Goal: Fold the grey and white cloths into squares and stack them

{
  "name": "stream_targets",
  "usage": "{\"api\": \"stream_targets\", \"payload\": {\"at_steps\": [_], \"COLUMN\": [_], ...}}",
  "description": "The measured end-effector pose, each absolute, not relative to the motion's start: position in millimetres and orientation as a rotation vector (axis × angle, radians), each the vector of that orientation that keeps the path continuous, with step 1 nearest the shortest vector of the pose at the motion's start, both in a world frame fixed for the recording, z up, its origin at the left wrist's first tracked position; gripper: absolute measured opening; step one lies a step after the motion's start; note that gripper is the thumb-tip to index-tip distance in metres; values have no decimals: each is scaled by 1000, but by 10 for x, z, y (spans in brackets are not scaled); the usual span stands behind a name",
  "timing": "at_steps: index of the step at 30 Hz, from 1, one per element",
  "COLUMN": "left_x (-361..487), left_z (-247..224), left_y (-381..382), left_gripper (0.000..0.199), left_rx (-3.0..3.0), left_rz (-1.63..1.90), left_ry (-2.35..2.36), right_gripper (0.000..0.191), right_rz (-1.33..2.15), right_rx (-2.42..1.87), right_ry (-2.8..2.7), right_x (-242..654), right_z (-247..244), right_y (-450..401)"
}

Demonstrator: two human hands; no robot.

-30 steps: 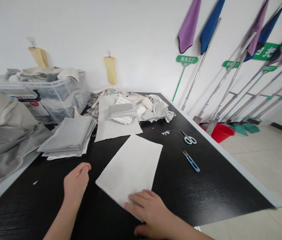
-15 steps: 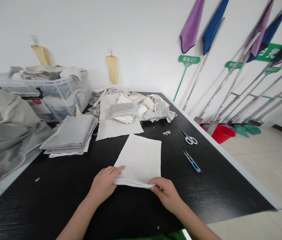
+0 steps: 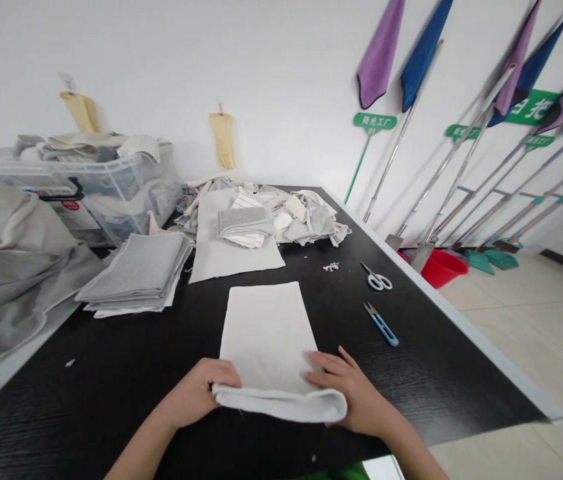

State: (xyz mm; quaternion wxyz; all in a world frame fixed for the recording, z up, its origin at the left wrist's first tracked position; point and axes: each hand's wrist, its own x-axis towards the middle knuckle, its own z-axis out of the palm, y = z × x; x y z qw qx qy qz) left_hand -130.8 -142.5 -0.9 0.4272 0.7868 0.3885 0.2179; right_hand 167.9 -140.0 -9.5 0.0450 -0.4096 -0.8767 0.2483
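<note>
A white rectangular cloth [image 3: 268,327] lies on the black table in front of me, its near edge raised and curled into a thick fold. My left hand [image 3: 206,390] pinches the near left corner, with the thumb on top. My right hand [image 3: 348,393] is at the near right corner; its fingers are spread over the cloth, and the thumb is hidden under or behind the curled edge. Right of the cloth lie blue thread snips [image 3: 381,325] and white-handled scissors [image 3: 377,277].
Grey and white cloths form a stack [image 3: 134,273] on the left, near a clear plastic bin [image 3: 126,180] full of fabric. Behind the cloth, folded pieces [image 3: 245,221] rest on a flat sheet [image 3: 231,260] beside a scrap heap [image 3: 311,217]. Thread bits [image 3: 331,267] lie near the scissors.
The cloth has come nearer to me and turned slightly, and its near edge now curls up. My right hand has moved right and down, its fingers spreading. My left hand has moved slightly nearer.
</note>
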Motion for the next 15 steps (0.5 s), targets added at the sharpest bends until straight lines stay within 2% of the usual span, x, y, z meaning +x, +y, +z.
{"api": "stream_targets", "payload": {"at_steps": [4, 9, 15], "left_x": [-1389, -1599, -1671], "left_z": [-107, -262, -257], "left_y": [-1435, -1401, -1190], "left_gripper": [17, 49, 52], "left_rx": [2153, 2413, 2578], "left_rz": [450, 284, 272], "left_ry": [1015, 1261, 1377], "right_gripper": [47, 54, 56], "right_rz": [611, 537, 435], "right_rx": [-1224, -1220, -1185], "right_ry": [-2719, -2750, -2741], "right_x": [1597, 1585, 1640], "right_z": [-116, -150, -152], "right_y": [-1353, -1252, -973]}}
